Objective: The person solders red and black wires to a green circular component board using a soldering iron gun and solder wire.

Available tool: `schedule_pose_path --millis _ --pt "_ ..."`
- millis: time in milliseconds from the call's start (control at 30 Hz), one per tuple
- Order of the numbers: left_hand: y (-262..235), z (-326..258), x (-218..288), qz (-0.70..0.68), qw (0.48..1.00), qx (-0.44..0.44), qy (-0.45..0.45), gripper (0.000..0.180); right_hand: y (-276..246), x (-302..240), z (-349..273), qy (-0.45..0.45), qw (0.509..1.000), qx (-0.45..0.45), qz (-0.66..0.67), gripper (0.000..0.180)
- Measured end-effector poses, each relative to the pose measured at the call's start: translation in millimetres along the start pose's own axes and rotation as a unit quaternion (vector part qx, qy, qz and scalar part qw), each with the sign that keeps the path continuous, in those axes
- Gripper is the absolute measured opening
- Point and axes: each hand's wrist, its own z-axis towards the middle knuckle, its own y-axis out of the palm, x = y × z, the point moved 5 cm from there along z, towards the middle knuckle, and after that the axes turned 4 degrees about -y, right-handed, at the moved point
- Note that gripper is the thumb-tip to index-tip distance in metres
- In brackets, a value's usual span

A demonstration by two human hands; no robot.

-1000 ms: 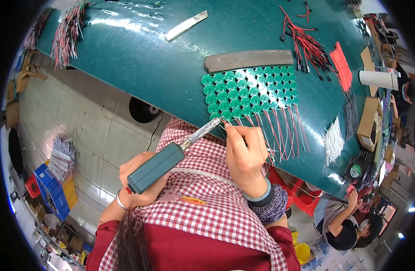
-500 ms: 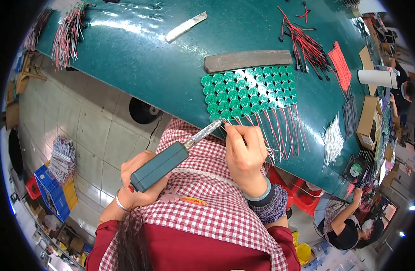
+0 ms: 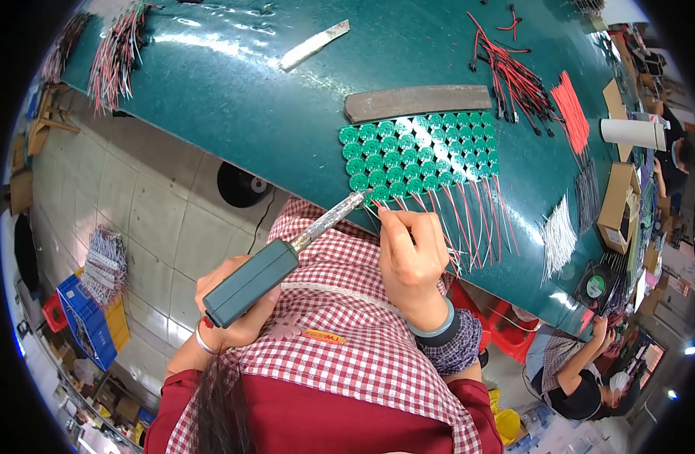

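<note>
My left hand is closed around the dark green handle of a soldering iron. The iron's tip reaches the near left corner of a panel of round green circuit boards. Beside that tip, my right hand pinches a thin red wire against the panel's near edge. Red and white wires hang in a row from that edge, to the right of my right hand. Along the panel's far edge lies a grey-brown bar.
A pale metal strip lies farther back on the green table. To the right are black-tipped red wires, a red bundle, white wires and a cardboard box. Another person works at the lower right.
The soldering iron in my left hand has shifted slightly left and down, its tip backing a little off the wire. My right hand stays nearly in place.
</note>
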Motion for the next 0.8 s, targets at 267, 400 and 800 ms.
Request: schedule_pose_path --millis 267,400,800 --pt "0.2 -4.6 -4.1 -0.017 1.000 0.012 0.000 0.028 -3.0 -3.8 2.5 0.000 1.000 0.022 -0.009 0.022" --pt "-1.7 -6.6 -3.4 0.000 1.000 0.016 0.008 0.027 -5.7 -13.1 3.4 -0.024 1.000 0.018 -0.007 0.020" --pt "0.0 -13.2 -10.0 -0.027 0.999 0.015 -0.027 0.024 3.4 -13.3 1.1 -0.023 1.000 -0.003 0.002 0.020"
